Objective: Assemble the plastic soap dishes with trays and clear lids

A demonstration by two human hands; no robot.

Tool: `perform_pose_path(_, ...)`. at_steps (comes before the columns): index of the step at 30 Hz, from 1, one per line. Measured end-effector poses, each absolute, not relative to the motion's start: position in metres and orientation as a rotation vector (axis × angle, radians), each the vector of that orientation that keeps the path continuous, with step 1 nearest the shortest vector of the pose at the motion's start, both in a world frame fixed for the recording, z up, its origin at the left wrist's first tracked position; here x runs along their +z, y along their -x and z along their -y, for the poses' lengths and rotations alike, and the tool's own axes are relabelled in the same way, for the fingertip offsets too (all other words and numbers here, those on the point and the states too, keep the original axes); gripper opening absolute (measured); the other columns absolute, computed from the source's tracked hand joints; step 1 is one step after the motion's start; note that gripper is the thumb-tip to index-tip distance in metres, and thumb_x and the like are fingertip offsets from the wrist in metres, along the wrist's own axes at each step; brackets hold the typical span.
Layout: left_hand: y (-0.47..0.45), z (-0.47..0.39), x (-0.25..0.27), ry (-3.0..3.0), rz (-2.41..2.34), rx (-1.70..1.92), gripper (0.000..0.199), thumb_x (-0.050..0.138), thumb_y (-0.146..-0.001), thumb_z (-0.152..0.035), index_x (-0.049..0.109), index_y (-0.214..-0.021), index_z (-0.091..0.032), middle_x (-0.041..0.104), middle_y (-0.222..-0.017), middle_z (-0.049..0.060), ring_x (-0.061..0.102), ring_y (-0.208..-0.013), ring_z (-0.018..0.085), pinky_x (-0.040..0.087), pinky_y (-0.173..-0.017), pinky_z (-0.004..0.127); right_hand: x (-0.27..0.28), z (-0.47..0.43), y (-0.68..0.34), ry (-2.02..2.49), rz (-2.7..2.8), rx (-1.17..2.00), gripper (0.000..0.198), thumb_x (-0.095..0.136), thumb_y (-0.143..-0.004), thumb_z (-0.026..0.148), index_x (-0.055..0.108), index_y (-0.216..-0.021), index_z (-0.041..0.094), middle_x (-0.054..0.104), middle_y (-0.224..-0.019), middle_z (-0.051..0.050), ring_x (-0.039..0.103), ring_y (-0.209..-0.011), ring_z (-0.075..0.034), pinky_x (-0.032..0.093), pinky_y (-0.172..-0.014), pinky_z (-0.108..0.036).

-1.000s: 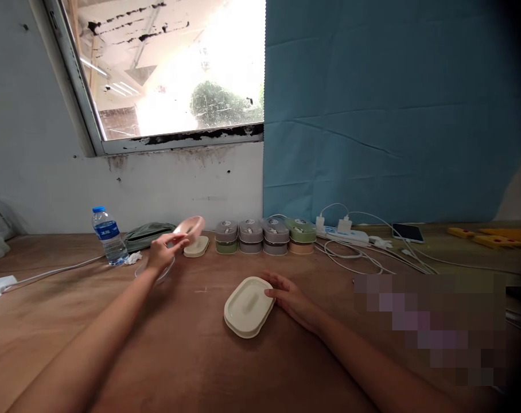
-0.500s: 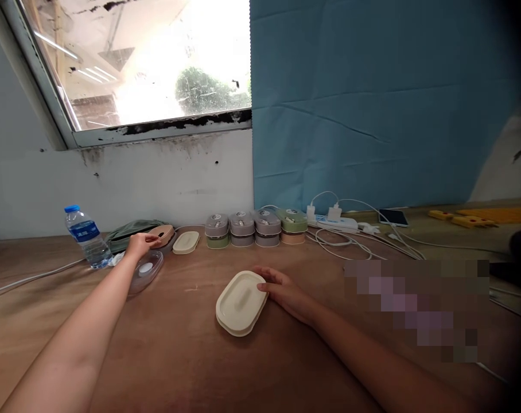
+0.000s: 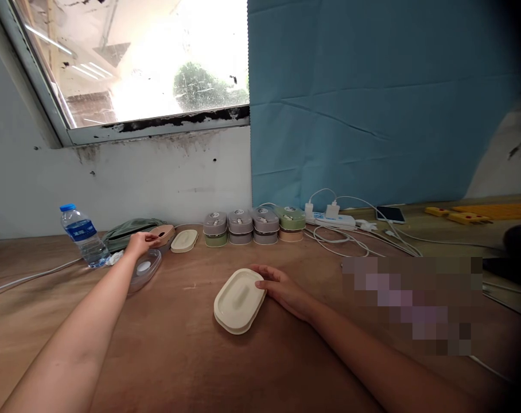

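In my right hand (image 3: 282,289) is a cream, oval plastic lid (image 3: 240,301), held by its right edge with the thumb on top and the other fingers behind; it is slightly tilted. My left hand (image 3: 140,244) reaches far forward, fingers pinched at the near edge of a peach-coloured box lid (image 3: 163,233) with a dark spot. Below that hand lies a clear plastic lid (image 3: 146,269) with a white round piece, partly hidden by the forearm. A second cream lid (image 3: 184,241) rests just right of the peach one.
Several two-tone lunch boxes (image 3: 241,225) stand in a row by the wall. Left are a water bottle (image 3: 85,236) and a green pouch (image 3: 129,230). Right are a power strip (image 3: 333,220), tangled white cables (image 3: 342,244), a phone (image 3: 390,214) and yellow tools (image 3: 467,217).
The whole view has shifted slightly. Both hands keep their places, the right still on the cream lid and the left at the peach lid.
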State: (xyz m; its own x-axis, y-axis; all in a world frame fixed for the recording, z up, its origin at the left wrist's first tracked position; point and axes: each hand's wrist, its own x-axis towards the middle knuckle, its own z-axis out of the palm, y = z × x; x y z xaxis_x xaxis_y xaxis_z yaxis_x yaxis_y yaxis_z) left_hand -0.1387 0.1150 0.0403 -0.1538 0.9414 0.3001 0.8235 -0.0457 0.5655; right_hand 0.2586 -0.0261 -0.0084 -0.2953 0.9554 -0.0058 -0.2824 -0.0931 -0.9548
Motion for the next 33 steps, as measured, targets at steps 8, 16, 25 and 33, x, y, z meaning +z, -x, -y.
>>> perform_pose_path(8, 0.141, -0.114, 0.041, -1.929, -2.039, 0.942, 0.034, 0.069, -0.053, -0.038, 0.069, -0.078, -0.015, 0.07, -0.081, 0.009, 0.063, -0.082, 0.025, 0.047, -0.071, 0.027, -0.006, 0.027, -0.258, 0.856, 1.148, 1.592, 0.042, 0.071, -0.055, 0.018, 0.062, -0.096, 0.02, 0.06, -0.107, -0.005, 0.052, -0.104, -0.023, 0.038, -0.093, -0.037)
perform_pose_path(16, 0.144, -0.11, 0.043, -1.97, -2.024, 0.891, 0.036, 0.067, -0.052, -0.039, 0.068, -0.08, -0.017, 0.071, -0.081, 0.007, 0.063, -0.084, 0.026, 0.045, -0.071, 0.026, -0.007, 0.028, -0.258, 0.852, 1.145, 1.603, 0.04, 0.07, -0.056, 0.018, 0.062, -0.095, 0.02, 0.061, -0.104, -0.004, 0.055, -0.099, -0.022, 0.039, -0.091, -0.036)
perform_pose_path(25, 0.104, -0.094, 0.06, -2.091, -2.08, 1.065, 0.03, 0.063, -0.058, -0.034, 0.066, -0.082, -0.015, 0.065, -0.097, 0.009, 0.055, -0.099, 0.029, 0.042, -0.084, 0.032, -0.008, 0.027, -0.258, 0.86, 1.119, 1.583, 0.039, 0.069, -0.055, 0.015, 0.062, -0.093, 0.019, 0.062, -0.101, -0.004, 0.055, -0.097, -0.021, 0.039, -0.091, -0.037)
perform_pose_path(33, -0.026, 0.031, 0.057, -2.679, -0.862, 0.522, 0.027, 0.06, -0.069, -0.039, 0.065, -0.09, -0.022, 0.059, -0.093, 0.005, 0.055, -0.084, 0.017, 0.043, -0.075, 0.024, -0.01, 0.024, -0.257, 0.842, 1.008, 1.527, 0.032, 0.067, -0.056, 0.014, 0.064, -0.088, 0.019, 0.064, -0.096, -0.003, 0.056, -0.094, -0.021, 0.04, -0.092, -0.036)
